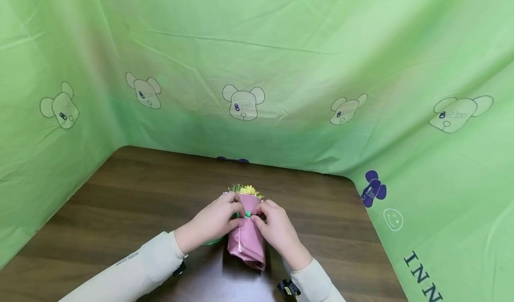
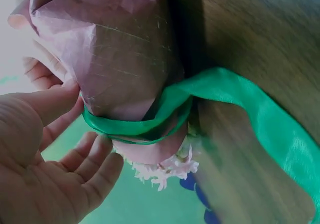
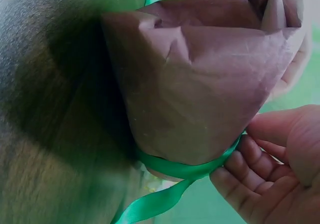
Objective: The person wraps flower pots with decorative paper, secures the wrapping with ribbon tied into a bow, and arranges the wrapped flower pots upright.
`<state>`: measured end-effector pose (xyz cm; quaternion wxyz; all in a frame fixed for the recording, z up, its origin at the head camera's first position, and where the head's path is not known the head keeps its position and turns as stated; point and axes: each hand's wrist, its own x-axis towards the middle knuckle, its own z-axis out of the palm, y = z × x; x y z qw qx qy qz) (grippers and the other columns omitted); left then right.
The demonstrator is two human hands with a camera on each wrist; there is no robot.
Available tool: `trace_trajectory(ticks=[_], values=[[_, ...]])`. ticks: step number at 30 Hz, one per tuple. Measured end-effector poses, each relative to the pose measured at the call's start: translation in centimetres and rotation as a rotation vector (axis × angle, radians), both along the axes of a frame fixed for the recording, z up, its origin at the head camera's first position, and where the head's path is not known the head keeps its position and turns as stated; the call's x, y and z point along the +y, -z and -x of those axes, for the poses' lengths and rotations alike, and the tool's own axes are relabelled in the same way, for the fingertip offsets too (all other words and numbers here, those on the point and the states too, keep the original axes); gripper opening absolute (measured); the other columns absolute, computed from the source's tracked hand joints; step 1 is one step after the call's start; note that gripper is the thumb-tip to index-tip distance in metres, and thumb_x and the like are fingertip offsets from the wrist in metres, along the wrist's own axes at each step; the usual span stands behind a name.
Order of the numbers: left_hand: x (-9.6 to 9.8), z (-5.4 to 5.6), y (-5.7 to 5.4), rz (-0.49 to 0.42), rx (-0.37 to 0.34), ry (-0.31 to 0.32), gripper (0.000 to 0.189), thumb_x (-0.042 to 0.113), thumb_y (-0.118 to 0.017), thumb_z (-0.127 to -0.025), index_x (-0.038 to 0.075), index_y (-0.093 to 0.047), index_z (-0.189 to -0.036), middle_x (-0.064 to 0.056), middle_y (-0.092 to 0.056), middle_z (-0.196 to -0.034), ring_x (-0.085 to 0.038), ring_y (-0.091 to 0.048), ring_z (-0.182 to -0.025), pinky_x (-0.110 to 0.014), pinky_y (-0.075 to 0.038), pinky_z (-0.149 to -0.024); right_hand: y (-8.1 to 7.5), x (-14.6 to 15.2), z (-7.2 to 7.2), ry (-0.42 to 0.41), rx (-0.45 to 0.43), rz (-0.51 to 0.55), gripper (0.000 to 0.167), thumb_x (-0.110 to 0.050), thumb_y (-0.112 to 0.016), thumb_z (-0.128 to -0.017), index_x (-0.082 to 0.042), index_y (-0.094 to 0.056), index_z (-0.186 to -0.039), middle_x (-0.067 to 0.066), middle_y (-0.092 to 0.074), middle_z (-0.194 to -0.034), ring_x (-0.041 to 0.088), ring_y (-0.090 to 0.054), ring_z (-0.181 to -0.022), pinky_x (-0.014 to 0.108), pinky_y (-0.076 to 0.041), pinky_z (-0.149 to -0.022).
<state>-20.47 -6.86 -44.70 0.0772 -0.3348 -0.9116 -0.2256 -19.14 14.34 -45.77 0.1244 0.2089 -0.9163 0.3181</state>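
A bouquet wrapped in pink paper [image 1: 246, 239] lies on the table with its flowers [image 1: 248, 189] pointing away; yellow blooms and green leaves show. Around the wrap runs a green satin ribbon [image 2: 122, 128], with a loose tail trailing onto the wood. At the front of the bouquet my left hand [image 1: 215, 216] pinches the ribbon near its crossing, fingers bent. Facing it, my right hand [image 1: 279, 227] pinches the ribbon between thumb and fingers. In the right wrist view the green band [image 3: 192, 169] meets those fingertips. Pale pink petals [image 2: 160, 173] stick out past the paper's edge.
The dark wooden table [image 1: 160, 181] extends around the bouquet. Green cloth [image 1: 281, 61] printed with bear heads hangs behind it and along both sides. Both forearms wear light sleeves, with a black strap [image 1: 289, 287] by the right wrist.
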Motion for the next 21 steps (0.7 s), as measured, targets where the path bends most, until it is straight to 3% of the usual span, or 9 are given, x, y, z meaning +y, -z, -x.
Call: trace_trajectory(ticks=[3, 6, 10, 15, 21], values=[[-0.1, 0.4, 0.3, -0.046, -0.084, -0.027, 0.015, 0.024, -0.078, -0.092, 0.017, -0.067, -0.097, 0.003, -0.055, -0.104, -0.013, -0.056, -0.097, -0.032, -0.054, -0.086, 0.0, 0.1, 0.1, -0.007, 0.002, 0.012, 0.010, -0.011, -0.080, -0.088, -0.016, -0.073, -0.094, -0.008, -0.061, -0.090, 0.006, -0.059, -0.078, 0.023, -0.054, -0.071], [-0.2, 0.9, 0.6, -0.086, -0.119, -0.043, 0.013, 0.016, -0.076, -0.092, 0.016, -0.065, -0.098, 0.004, -0.058, -0.103, -0.013, -0.057, -0.096, -0.034, -0.054, -0.086, 0.1, 0.2, 0.2, -0.011, -0.008, 0.027, 0.011, -0.010, -0.080, -0.088, -0.014, -0.074, -0.097, -0.006, -0.063, -0.091, 0.005, -0.058, -0.077, 0.022, -0.053, -0.069], [-0.3, 1.1, 0.5, -0.106, -0.132, -0.075, 0.013, 0.012, -0.078, -0.089, 0.017, -0.067, -0.095, 0.004, -0.061, -0.101, -0.013, -0.059, -0.096, -0.036, -0.055, -0.086, 0.4, 0.3, 0.3, -0.001, -0.032, 0.045, 0.011, -0.010, -0.080, -0.088, -0.013, -0.076, -0.097, -0.005, -0.063, -0.091, 0.005, -0.057, -0.076, 0.022, -0.052, -0.068], [-0.3, 1.2, 0.1, -0.109, -0.154, -0.088, 0.007, 0.013, -0.080, -0.089, 0.018, -0.075, -0.091, 0.007, -0.069, -0.095, -0.016, -0.065, -0.100, -0.036, -0.056, -0.090, 0.4, 0.2, 0.3, 0.023, -0.039, 0.033, 0.007, -0.014, -0.080, -0.088, -0.019, -0.075, -0.091, -0.006, -0.062, -0.098, 0.009, -0.061, -0.084, 0.027, -0.054, -0.075], [0.0, 1.2, -0.2, -0.080, -0.135, -0.083, 0.010, 0.010, -0.077, -0.090, 0.018, -0.074, -0.085, 0.011, -0.069, -0.084, -0.009, -0.062, -0.085, -0.030, -0.055, -0.079, 0.2, 0.3, 0.2, 0.038, 0.018, -0.032, 0.009, -0.017, -0.079, -0.090, -0.021, -0.071, -0.088, -0.007, -0.065, -0.098, 0.012, -0.064, -0.091, 0.035, -0.056, -0.081]])
